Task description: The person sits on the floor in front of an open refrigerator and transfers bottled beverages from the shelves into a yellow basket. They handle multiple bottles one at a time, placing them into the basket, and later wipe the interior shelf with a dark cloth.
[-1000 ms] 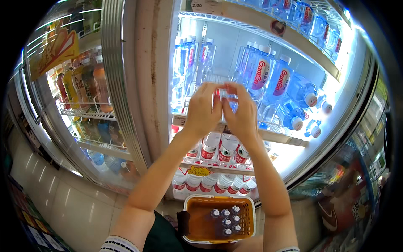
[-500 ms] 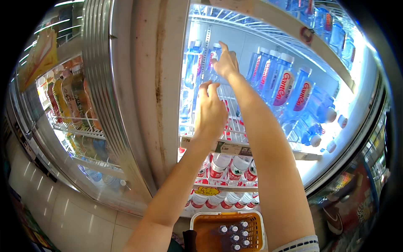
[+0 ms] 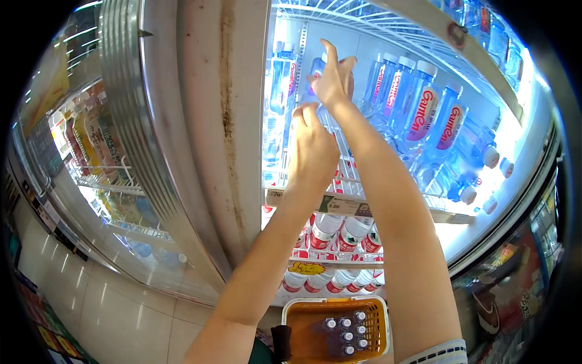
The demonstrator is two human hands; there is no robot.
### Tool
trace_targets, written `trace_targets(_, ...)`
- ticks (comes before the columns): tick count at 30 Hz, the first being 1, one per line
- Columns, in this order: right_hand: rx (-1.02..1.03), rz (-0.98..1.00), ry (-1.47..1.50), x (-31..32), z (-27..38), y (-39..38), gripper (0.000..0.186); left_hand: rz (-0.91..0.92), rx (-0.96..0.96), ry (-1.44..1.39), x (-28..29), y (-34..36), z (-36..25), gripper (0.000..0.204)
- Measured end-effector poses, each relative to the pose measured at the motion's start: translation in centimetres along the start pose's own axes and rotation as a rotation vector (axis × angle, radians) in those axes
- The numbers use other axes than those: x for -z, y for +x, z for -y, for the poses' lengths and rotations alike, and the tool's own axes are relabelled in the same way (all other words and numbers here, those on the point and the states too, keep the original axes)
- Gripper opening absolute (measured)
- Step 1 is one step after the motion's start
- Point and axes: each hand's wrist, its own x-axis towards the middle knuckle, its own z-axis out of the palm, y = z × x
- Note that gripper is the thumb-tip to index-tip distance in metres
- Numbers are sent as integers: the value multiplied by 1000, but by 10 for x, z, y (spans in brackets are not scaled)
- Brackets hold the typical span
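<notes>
Blue plastic bottle [image 3: 316, 68], rear of shelf [image 3: 447, 215], best clasped round the body, clear of neighbouring bottles [image 3: 422, 112]; right hand [image 3: 334, 82] before it, fingers spread; left hand [image 3: 314, 142] lower, fingers curled, contact of either impossible to tell.

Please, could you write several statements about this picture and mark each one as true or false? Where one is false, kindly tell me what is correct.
1. The left hand is higher in the picture than the right hand. False: the right hand is higher.
2. The basket holds white-capped bottles. True.
3. All the blue bottles stand upright. False: some at the right are tipped over.
4. A yellow tag is on a lower shelf edge. True.
5. The red-labelled bottles are above the blue bottles. False: they are below them.
</notes>
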Motion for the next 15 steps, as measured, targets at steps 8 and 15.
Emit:
trace_targets(8, 235, 151, 124, 54, 0, -52, 47, 35, -49, 73, 0, 1, 5, 74)
trace_targets(15, 389, 3, 251, 192, 33, -123, 51, -38, -451, -56, 10, -16, -34, 84)
